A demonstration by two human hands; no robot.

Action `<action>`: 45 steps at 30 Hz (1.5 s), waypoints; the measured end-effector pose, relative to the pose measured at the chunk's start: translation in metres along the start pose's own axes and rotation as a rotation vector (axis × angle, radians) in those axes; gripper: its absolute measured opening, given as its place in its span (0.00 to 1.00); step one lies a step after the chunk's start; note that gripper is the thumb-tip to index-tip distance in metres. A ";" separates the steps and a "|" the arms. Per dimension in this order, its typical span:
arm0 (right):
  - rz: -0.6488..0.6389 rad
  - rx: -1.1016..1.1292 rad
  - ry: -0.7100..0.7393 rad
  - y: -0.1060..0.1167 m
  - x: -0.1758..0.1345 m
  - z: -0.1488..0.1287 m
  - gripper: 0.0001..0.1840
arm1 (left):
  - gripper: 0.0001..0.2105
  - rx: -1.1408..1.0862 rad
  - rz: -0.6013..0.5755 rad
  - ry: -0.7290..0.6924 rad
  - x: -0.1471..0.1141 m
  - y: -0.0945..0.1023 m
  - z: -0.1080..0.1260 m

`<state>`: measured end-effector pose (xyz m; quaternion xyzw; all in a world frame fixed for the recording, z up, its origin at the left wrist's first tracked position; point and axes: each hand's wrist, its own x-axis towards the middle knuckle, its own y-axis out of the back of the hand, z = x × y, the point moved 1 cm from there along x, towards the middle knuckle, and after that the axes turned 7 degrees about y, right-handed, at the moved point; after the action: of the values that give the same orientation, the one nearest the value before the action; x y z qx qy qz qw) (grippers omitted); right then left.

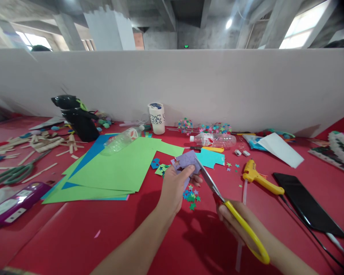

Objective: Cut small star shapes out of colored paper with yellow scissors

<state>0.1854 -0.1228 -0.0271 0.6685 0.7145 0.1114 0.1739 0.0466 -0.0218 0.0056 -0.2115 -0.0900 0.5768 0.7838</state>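
My left hand [176,181] pinches a small piece of purple paper [187,158] between thumb and fingers, above the red table. Faint lines show on the paper. In my right hand [237,217] is a pair of scissors [212,184] with yellow handles, its blades pointing up and left against the paper's right edge. Whether the blades are biting into the paper I cannot tell. Under the hands lies a little heap of blue and green paper stars [191,196]. Just left of the purple paper are green and blue scraps [162,170] with star shapes.
Green sheets [111,168] spread at left, with a plastic bottle [123,139] on top. A second bottle [213,139], a yellow cutter [213,149] and cyan paper [209,158] lie ahead. At right are a yellow glue gun [259,177] and a black phone [306,202].
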 end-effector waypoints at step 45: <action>-0.054 0.144 0.016 0.008 0.000 0.001 0.28 | 0.07 -0.091 0.018 0.029 0.005 0.010 -0.002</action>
<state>0.1927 -0.1218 -0.0248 0.6588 0.7398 0.0600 0.1226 0.0398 -0.0150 -0.0009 -0.2558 -0.1029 0.5761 0.7695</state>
